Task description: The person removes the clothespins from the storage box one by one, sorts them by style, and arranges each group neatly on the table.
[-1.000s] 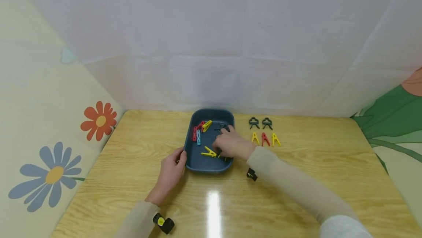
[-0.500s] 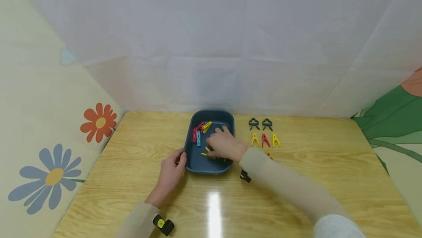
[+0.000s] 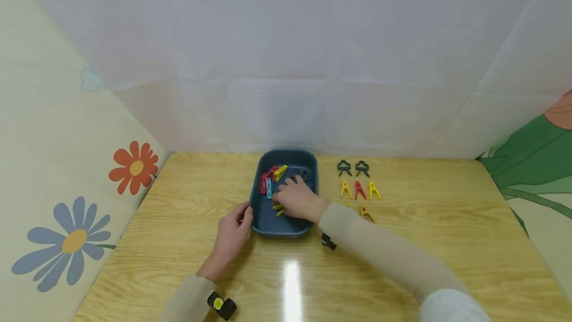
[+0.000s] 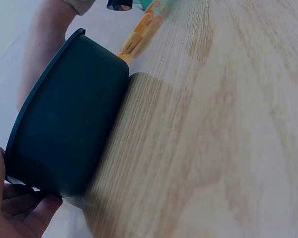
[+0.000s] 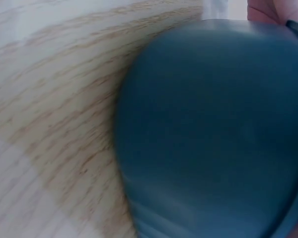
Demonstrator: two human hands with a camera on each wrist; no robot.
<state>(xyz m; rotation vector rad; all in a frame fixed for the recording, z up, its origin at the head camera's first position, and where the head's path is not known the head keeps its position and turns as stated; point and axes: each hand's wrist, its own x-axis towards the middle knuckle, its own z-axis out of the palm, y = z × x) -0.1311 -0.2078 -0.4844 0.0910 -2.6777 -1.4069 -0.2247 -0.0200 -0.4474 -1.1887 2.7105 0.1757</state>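
A dark blue tray [image 3: 267, 223] stands on the wooden table. My left hand [image 3: 233, 227] grips its near left rim; in the left wrist view, fingers [image 4: 47, 206] curl at the tray's corner. My right hand [image 3: 296, 199] reaches down inside the tray on its right side, fingers spread, fingertips partly hidden. Beneath it a yellow clothespin [image 3: 279, 210] shows; whether the hand pinches it cannot be seen. Left of the hand lie red clothespins [image 3: 264, 183], a blue one [image 3: 269, 188] and a yellow one [image 3: 280, 173]. Dark clips [image 3: 304, 174] lie beyond it. The right wrist view shows the tray's outer wall [image 5: 213, 129].
Right of the tray, clips lie in rows on the table: two dark clips [image 3: 344, 167] at the back, then yellow [image 3: 346, 189] and red clothespins [image 3: 360, 190]. An orange clothespin [image 3: 365, 213] sits by the right sleeve [image 3: 357, 227]. A white sheet [image 3: 250, 64] hangs behind.
My right hand has moved left within the tray, over the yellow clothespin, which looks turned. The right sleeve's shift uncovers the orange clothespin on the table. My left hand stays put.
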